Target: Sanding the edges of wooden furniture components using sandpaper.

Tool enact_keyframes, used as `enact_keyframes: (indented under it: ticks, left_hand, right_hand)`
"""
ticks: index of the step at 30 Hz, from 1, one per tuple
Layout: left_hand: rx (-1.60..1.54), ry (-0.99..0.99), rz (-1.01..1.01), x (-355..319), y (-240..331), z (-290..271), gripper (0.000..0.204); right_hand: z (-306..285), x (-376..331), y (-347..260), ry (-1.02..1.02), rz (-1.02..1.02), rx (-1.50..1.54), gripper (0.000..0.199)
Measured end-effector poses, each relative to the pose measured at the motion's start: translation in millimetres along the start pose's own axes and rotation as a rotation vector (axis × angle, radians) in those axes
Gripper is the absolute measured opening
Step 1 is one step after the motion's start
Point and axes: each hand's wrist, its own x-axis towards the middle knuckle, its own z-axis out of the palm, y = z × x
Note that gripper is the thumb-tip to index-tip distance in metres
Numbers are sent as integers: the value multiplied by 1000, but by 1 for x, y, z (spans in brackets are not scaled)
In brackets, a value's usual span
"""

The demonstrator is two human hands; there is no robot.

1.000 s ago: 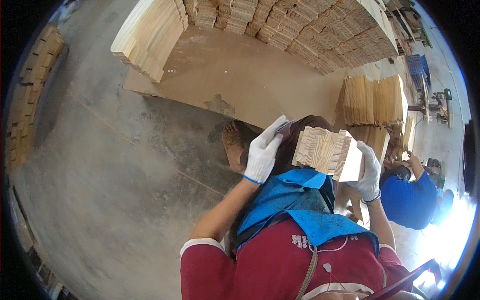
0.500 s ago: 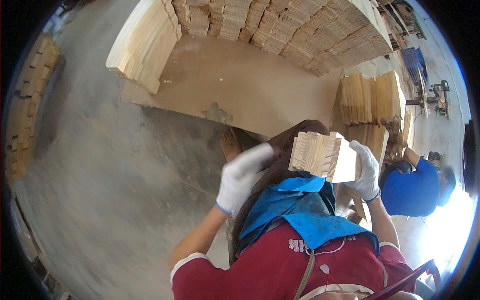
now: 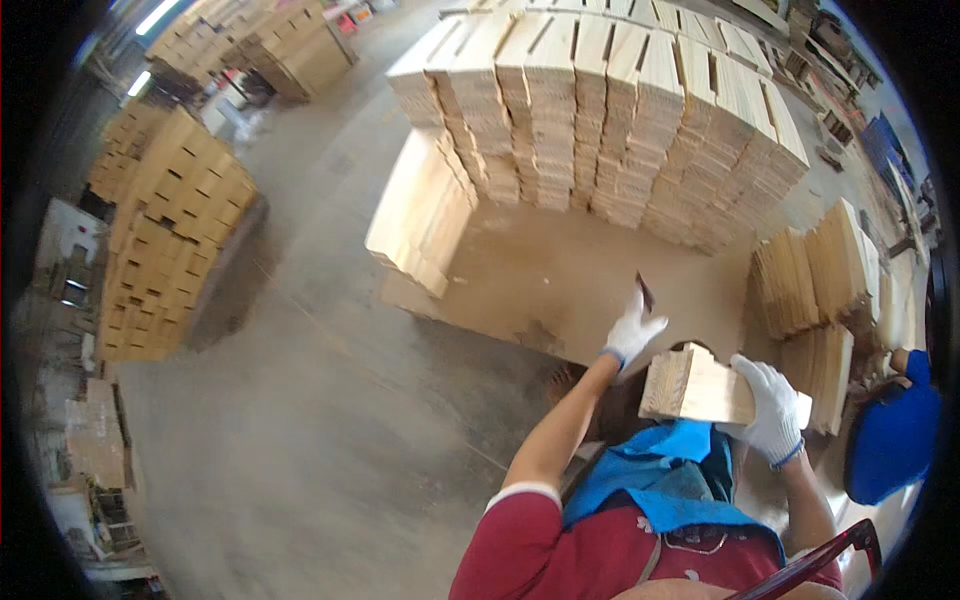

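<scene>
My right hand, in a white knit glove, grips a bundle of pale wooden boards from its right side, above the blue cloth over my lap. The bundle's near left end shows jagged, finger-like cuts. My left hand, gloved too, reaches forward over the brown sheet, its fingers stretched out and its thumb apart. A small thin dark-red piece shows right at its fingertips; whether it is touched or loose I cannot make out.
Tall rows of stacked boards stand on the sheet's far side, with a shorter stack at its left. More boards stand at the right, near a person in blue. A wooden pile sits on the floor further left.
My left hand has swung forward and right, away from my lap, over the sheet. The view has shifted, showing more floor and stacks. My right hand still holds the board bundle.
</scene>
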Motion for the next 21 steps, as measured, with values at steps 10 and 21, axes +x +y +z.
enact_keyframes:
  ticks: [10, 21]
  left_hand:
    - [-761, -497, -144, -155, 111, -62, 99]
    - [-741, -482, -66, -133, 57, -46, 82]
  right_hand:
    - [-43, 28, 10, -364, -42, 314, 90]
    - [-27, 38, 59, -729, -104, 443, 100]
